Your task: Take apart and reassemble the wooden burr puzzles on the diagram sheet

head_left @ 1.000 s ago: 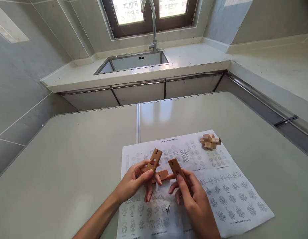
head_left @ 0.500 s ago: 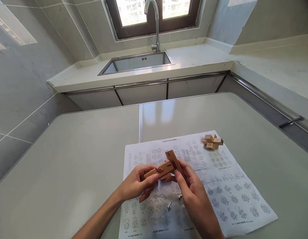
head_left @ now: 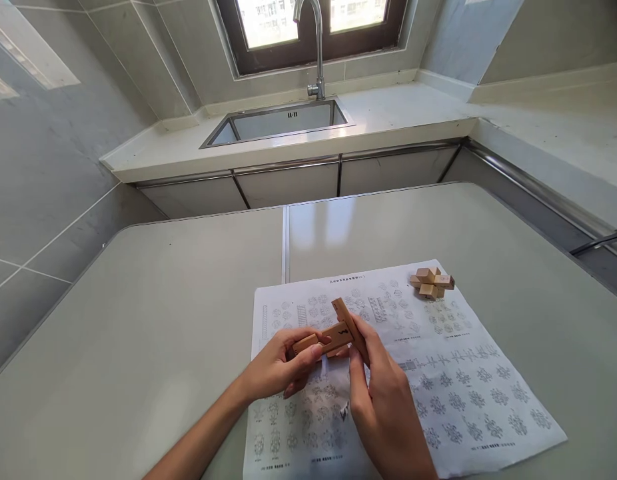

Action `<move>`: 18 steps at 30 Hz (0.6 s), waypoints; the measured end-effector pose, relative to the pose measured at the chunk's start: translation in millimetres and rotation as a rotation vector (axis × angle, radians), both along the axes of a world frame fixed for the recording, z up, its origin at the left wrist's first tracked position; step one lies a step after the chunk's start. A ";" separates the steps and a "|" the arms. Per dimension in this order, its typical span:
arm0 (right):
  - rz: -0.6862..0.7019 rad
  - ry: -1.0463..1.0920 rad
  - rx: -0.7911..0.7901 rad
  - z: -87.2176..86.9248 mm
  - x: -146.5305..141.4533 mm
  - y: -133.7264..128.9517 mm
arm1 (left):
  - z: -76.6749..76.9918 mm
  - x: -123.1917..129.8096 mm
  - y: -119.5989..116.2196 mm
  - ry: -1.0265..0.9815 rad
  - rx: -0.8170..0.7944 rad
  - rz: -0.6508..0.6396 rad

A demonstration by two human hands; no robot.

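Observation:
My left hand (head_left: 281, 363) is closed around several brown wooden puzzle pieces; one flat piece (head_left: 337, 337) with a dark "3" on it sticks out to the right. Between the thumb and fingers of my right hand (head_left: 383, 393) is a second notched wooden puzzle piece (head_left: 342, 311), tilted with its upper end leaning left. It meets the end of the numbered piece, though I cannot tell whether the two are fitted together. Both hands are above a printed instruction sheet (head_left: 468, 427) covered in small diagrams. My fingers hide parts of the pieces.
An assembled block puzzle of lighter wood (head_left: 431, 283) rests on the sheet's far right corner. The sheet lies on a pale table (head_left: 138, 320) with a seam down its middle. Beyond are a counter (head_left: 388, 110), a sink (head_left: 283, 123) and a tap (head_left: 318, 60).
My right hand has turned its piece, so the "2" face no longer shows and a narrow side does. That piece now sits against the end of the numbered one. The view has shifted slightly.

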State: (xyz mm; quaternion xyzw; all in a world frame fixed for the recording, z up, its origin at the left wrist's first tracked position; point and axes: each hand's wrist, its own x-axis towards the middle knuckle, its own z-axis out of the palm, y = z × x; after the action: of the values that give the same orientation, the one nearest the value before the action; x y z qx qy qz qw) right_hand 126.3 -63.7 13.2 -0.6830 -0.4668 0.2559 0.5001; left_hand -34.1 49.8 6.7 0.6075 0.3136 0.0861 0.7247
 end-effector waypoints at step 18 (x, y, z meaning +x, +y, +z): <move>-0.052 -0.153 0.112 -17.5 -19.1 -5.3 | 10.3 5.2 -3.8 -0.052 -0.001 0.010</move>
State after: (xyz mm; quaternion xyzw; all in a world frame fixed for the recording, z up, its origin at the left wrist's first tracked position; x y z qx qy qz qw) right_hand 107.2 -69.0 -4.3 -0.6834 -0.4995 0.1633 0.5067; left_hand -28.9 45.9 17.0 0.6031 0.2978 0.1055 0.7324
